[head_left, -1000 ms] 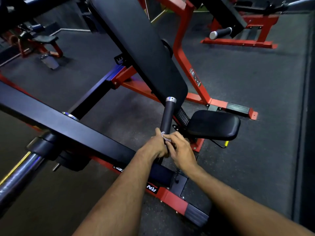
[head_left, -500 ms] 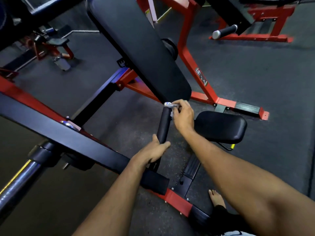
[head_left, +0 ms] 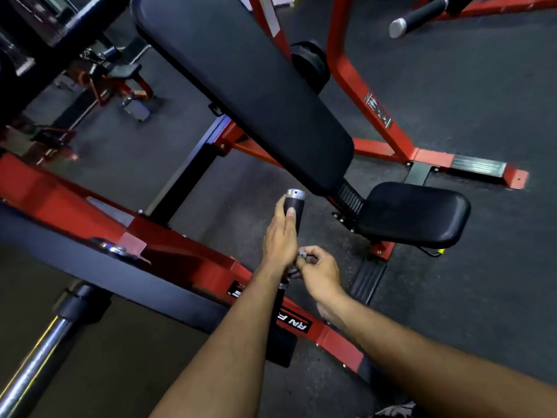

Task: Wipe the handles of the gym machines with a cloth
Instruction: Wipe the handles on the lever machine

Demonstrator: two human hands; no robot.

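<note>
1. Floor (head_left: 452, 95): dark rubber gym matting, speckled, fills most of the view. Room is dim.
2. Handle (head_left: 294, 206): black grip with silver end cap, standing near upright in centre frame, just in front of the lower end of the backrest pad (head_left: 241, 86).
3. Left hand (head_left: 280, 236): wrapped round the handle just below the cap, thumb laid up along the grip.
4. Right hand (head_left: 319, 270): fingers curled, pinching a small pale wad, the cloth (head_left: 302, 255), at the lower part of the handle, touching the left hand.
5. Seat pad (head_left: 413, 215): black, right of the handle, apart from it.
6. Red frame (head_left: 355, 86): uprights and floor rails behind the pad; a foot plate ends far right.
7. Black beam (head_left: 90, 267) crosses lower left over a red rail; chrome bar (head_left: 33, 366) runs out bottom left.
8. Second handle (head_left: 416, 15) top right, black grip, silver cap, on another red machine.
9. More red equipment, blurred, upper left.
</note>
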